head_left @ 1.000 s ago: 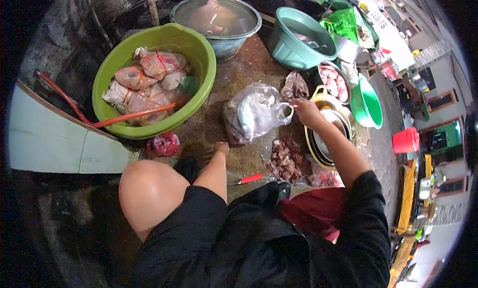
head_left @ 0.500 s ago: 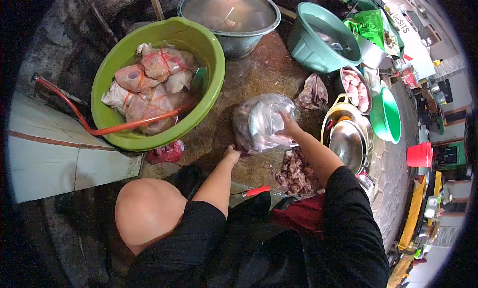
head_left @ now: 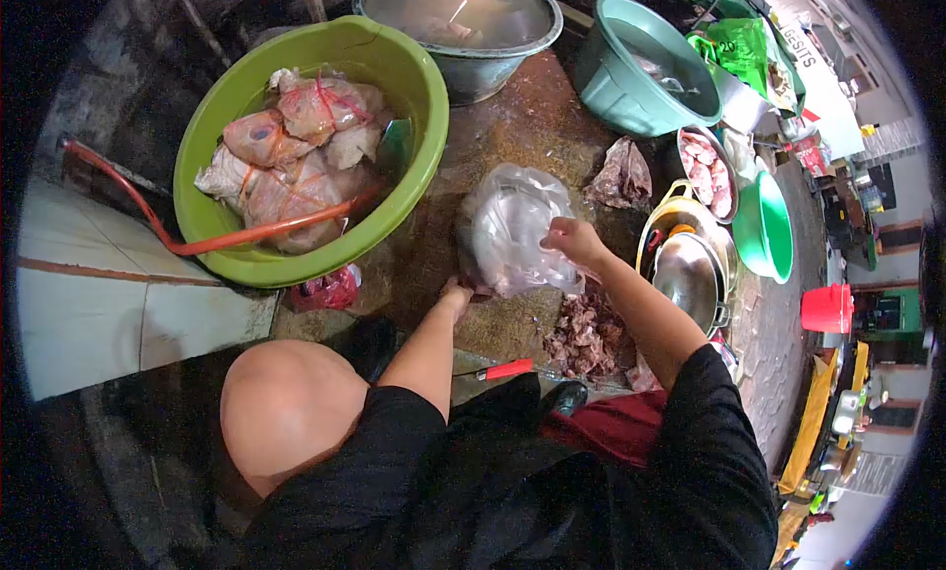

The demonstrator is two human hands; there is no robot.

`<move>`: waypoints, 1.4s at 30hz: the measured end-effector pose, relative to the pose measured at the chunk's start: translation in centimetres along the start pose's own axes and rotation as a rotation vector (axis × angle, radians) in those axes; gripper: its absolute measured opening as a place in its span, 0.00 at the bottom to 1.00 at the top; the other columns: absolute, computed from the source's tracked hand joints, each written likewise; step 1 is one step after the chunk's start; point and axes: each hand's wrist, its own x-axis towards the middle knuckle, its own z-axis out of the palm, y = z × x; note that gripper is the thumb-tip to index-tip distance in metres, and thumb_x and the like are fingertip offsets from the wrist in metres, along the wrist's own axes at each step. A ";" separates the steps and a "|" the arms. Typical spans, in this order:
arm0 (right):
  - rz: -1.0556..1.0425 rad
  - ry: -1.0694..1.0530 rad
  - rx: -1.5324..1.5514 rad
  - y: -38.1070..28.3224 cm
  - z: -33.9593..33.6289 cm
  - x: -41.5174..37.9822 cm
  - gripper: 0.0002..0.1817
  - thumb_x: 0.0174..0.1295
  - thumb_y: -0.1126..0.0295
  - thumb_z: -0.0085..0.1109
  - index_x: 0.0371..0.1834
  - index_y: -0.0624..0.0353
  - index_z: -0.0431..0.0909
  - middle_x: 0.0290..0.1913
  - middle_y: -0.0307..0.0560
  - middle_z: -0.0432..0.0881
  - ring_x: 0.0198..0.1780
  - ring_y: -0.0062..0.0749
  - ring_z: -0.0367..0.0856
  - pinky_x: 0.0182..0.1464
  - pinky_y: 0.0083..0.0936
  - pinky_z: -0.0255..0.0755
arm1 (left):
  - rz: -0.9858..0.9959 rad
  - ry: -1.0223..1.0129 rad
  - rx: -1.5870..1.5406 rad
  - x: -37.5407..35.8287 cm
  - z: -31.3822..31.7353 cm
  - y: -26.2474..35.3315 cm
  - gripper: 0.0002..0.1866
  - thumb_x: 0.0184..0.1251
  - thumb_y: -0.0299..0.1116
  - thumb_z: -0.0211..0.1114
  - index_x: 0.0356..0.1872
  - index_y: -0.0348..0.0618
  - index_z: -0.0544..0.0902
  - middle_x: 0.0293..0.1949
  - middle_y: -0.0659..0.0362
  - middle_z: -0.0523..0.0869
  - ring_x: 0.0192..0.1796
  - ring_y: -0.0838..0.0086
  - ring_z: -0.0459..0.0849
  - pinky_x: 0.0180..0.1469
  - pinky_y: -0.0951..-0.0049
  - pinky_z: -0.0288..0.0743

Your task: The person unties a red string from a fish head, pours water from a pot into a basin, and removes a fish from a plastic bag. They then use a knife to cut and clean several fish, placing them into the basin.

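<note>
A clear plastic bag (head_left: 514,225) with pale and dark contents stands on the wet brown floor in the middle. My right hand (head_left: 574,243) pinches the bag's right side, fingers closed on the plastic. At the bag's lower left edge, my left hand (head_left: 456,296) is closed on it, its fingertips partly hidden beneath. A heap of dark meat pieces (head_left: 589,335) lies just below the bag. A red-handled tool (head_left: 507,369) rests on the floor near my feet.
A green basin (head_left: 434,176) at left holds fish heads in water, with an orange hose (head_left: 271,232) across it. Behind stand a metal tub (head_left: 483,72) and a teal basin (head_left: 606,82). Metal pans (head_left: 687,284), a green bowl (head_left: 767,225) and a dark meat piece (head_left: 621,176) are at right.
The top of the bag has been drawn up and together, and looks more bunched. My right hand has moved slightly and now has its fingers pinched rather than spread on the bag.
</note>
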 end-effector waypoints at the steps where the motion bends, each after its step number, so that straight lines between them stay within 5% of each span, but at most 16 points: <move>1: 0.048 -0.004 0.183 -0.7 0.2 -0.1 0.09 0.46 0.67 0.63 0.24 0.60 0.75 0.22 0.41 0.74 0.24 0.25 0.70 0.27 0.23 0.64 | 0.119 -0.018 -0.010 5.2 1.3 -3.3 0.22 0.55 0.30 0.61 0.53 0.46 0.70 0.44 0.57 0.79 0.41 0.69 0.76 0.42 0.65 0.71; 3: 0.096 -0.014 0.361 -1.5 0.2 -0.2 0.07 0.48 0.69 0.62 0.23 0.60 0.74 0.20 0.38 0.72 0.21 0.21 0.68 0.24 0.20 0.60 | 0.237 -0.031 -0.027 6.1 1.6 -4.2 0.25 0.52 0.30 0.62 0.54 0.45 0.71 0.47 0.56 0.80 0.48 0.64 0.78 0.45 0.62 0.72; 5: 0.087 -0.012 0.623 -1.9 -0.1 -0.3 0.07 0.47 0.71 0.60 0.20 0.60 0.73 0.18 0.37 0.71 0.18 0.20 0.65 0.20 0.20 0.58 | -0.029 -0.164 0.045 -0.2 -0.1 0.0 0.21 0.51 0.31 0.62 0.50 0.46 0.74 0.45 0.58 0.81 0.45 0.67 0.79 0.43 0.64 0.73; 8: 0.108 -0.003 0.739 -2.1 -0.6 -0.6 0.06 0.49 0.72 0.58 0.20 0.60 0.72 0.17 0.36 0.68 0.17 0.19 0.63 0.19 0.20 0.55 | -0.119 -0.395 -0.233 -2.5 -0.6 0.1 0.16 0.52 0.29 0.61 0.45 0.45 0.75 0.40 0.61 0.81 0.40 0.73 0.80 0.39 0.66 0.73; 13: 0.150 0.093 0.902 -1.6 -1.3 -1.2 0.05 0.50 0.72 0.56 0.23 0.61 0.74 0.18 0.36 0.69 0.18 0.19 0.63 0.20 0.18 0.55 | -0.011 -0.404 -0.192 -3.6 0.3 0.8 0.07 0.52 0.25 0.58 0.33 0.44 0.78 0.26 0.63 0.80 0.25 0.78 0.76 0.26 0.73 0.68; 15: 0.053 0.131 0.656 -1.5 -2.2 -2.1 0.04 0.51 0.72 0.55 0.24 0.61 0.75 0.18 0.36 0.69 0.18 0.19 0.63 0.20 0.18 0.55 | 0.027 -0.383 -0.176 -3.6 0.4 1.5 0.05 0.52 0.24 0.57 0.29 0.43 0.79 0.22 0.63 0.78 0.21 0.77 0.74 0.21 0.75 0.65; 17: 0.370 0.198 0.876 -1.2 -3.4 -2.2 0.04 0.52 0.72 0.54 0.26 0.60 0.75 0.21 0.36 0.70 0.19 0.19 0.64 0.21 0.19 0.56 | 0.054 -0.265 -0.041 -2.7 0.3 2.2 0.05 0.57 0.25 0.55 0.35 0.43 0.76 0.23 0.59 0.78 0.19 0.75 0.73 0.18 0.73 0.64; 19: 0.329 0.277 0.970 3.0 -3.6 -0.9 0.06 0.52 0.68 0.54 0.25 0.59 0.76 0.20 0.37 0.70 0.19 0.21 0.63 0.21 0.18 0.57 | 0.115 -0.217 -0.093 -3.5 0.2 3.1 0.02 0.59 0.25 0.53 0.31 0.44 0.74 0.22 0.61 0.76 0.19 0.76 0.71 0.20 0.75 0.63; 22: 0.438 0.400 1.058 12.5 -4.2 2.5 0.08 0.54 0.68 0.52 0.23 0.59 0.76 0.17 0.34 0.68 0.17 0.23 0.63 0.22 0.19 0.58 | 0.230 -0.295 -0.616 -4.3 0.1 5.5 0.02 0.61 0.30 0.56 0.30 0.46 0.75 0.24 0.64 0.77 0.25 0.80 0.74 0.29 0.79 0.68; 24: 0.351 0.226 1.101 20.2 -4.9 4.3 0.08 0.55 0.71 0.52 0.21 0.58 0.78 0.18 0.38 0.74 0.19 0.28 0.71 0.24 0.23 0.66 | 0.271 -0.368 -0.709 -4.8 0.6 7.4 0.03 0.62 0.31 0.56 0.30 0.46 0.75 0.24 0.65 0.77 0.26 0.80 0.74 0.29 0.79 0.68; 38: 0.341 0.054 0.591 18.4 -5.8 -3.5 0.03 0.53 0.71 0.54 0.28 0.57 0.75 0.20 0.38 0.72 0.21 0.25 0.71 0.23 0.19 0.67 | 0.605 -0.734 -0.690 -13.5 3.7 18.1 0.04 0.63 0.30 0.55 0.30 0.43 0.74 0.27 0.64 0.77 0.31 0.80 0.74 0.39 0.79 0.67; 41: 0.396 0.109 0.443 15.4 -5.9 -4.5 0.07 0.53 0.68 0.56 0.33 0.58 0.76 0.24 0.37 0.74 0.24 0.22 0.72 0.25 0.19 0.66 | 0.658 -0.750 -0.691 -15.2 3.9 19.2 0.04 0.63 0.30 0.55 0.29 0.43 0.74 0.27 0.64 0.76 0.31 0.80 0.73 0.39 0.79 0.66; 42: 0.413 0.145 0.408 14.0 -6.1 -5.3 0.14 0.52 0.66 0.58 0.42 0.57 0.75 0.30 0.35 0.75 0.30 0.19 0.72 0.29 0.19 0.66 | 0.677 -0.758 -0.696 -15.8 3.9 19.5 0.05 0.63 0.30 0.55 0.29 0.43 0.74 0.26 0.64 0.76 0.31 0.80 0.73 0.39 0.80 0.66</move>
